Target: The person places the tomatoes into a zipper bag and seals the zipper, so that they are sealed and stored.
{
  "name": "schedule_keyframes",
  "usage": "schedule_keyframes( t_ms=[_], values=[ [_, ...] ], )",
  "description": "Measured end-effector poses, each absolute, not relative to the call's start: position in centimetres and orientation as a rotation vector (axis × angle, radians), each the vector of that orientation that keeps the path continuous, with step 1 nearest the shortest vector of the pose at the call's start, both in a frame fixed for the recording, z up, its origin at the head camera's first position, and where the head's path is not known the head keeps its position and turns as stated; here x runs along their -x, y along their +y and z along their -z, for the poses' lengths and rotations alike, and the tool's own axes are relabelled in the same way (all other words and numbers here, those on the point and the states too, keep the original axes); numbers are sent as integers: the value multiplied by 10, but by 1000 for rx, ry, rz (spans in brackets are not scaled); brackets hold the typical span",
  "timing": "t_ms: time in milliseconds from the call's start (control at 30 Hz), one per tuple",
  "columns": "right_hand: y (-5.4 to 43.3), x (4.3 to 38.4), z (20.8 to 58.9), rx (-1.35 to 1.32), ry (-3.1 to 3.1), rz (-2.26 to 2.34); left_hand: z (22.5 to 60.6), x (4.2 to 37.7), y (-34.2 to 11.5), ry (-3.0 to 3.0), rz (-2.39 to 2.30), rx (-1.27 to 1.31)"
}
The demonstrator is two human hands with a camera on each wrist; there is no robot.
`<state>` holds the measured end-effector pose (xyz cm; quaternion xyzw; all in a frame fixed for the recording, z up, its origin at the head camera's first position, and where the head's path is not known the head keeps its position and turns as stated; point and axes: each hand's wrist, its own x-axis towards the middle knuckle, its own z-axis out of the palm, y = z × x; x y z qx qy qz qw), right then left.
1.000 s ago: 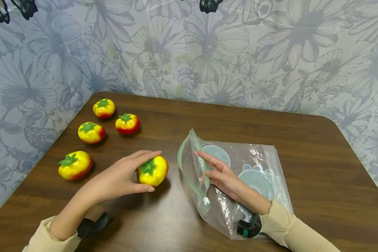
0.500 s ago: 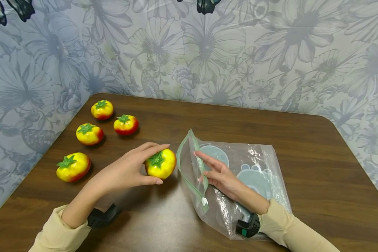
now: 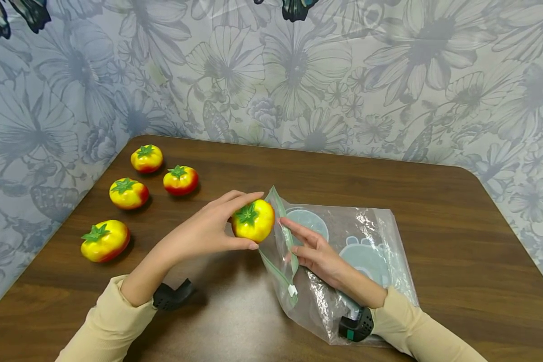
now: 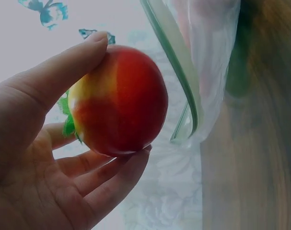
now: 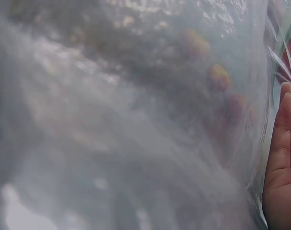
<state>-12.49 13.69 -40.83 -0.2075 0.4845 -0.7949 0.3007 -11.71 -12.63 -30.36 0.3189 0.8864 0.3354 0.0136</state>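
My left hand (image 3: 203, 229) grips a glossy yellow-and-red toy tomato (image 3: 258, 222) with a green leafy top, thumb on the near side and fingers on the far side. It is raised to the mouth of a clear zip bag (image 3: 309, 301), overlapping the green-edged opening. In the left wrist view the tomato's red underside (image 4: 131, 100) faces the green zip strip (image 4: 176, 72). My right hand (image 3: 319, 256) pinches the bag's upper edge, holding the mouth apart; some fingertips show through the plastic. The right wrist view is mostly blurred plastic, with part of that hand (image 5: 282, 177) at the right.
Several similar toy tomatoes stand at the table's left: a back one (image 3: 147, 158), one to its right (image 3: 181, 180), one at the left (image 3: 128, 193) and a nearer one (image 3: 105, 241). The bag lies on a brown wooden table (image 3: 461, 241) before a flower-patterned wall covering (image 3: 317, 90).
My left hand has carried the toy tomato right and upward, from left of the bag to its opening. My right hand and the bag have stayed nearly still.
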Motion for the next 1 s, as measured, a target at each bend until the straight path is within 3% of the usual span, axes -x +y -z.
schedule_keyframes(
  t_ms=[433, 1000],
  values=[
    [136, 123, 408, 491, 1365, 2096, 320, 123, -100, 2746, -1136, -974],
    [136, 124, 410, 555, 1402, 2071, 335, 118, -105, 2710, -946, -897]
  ],
)
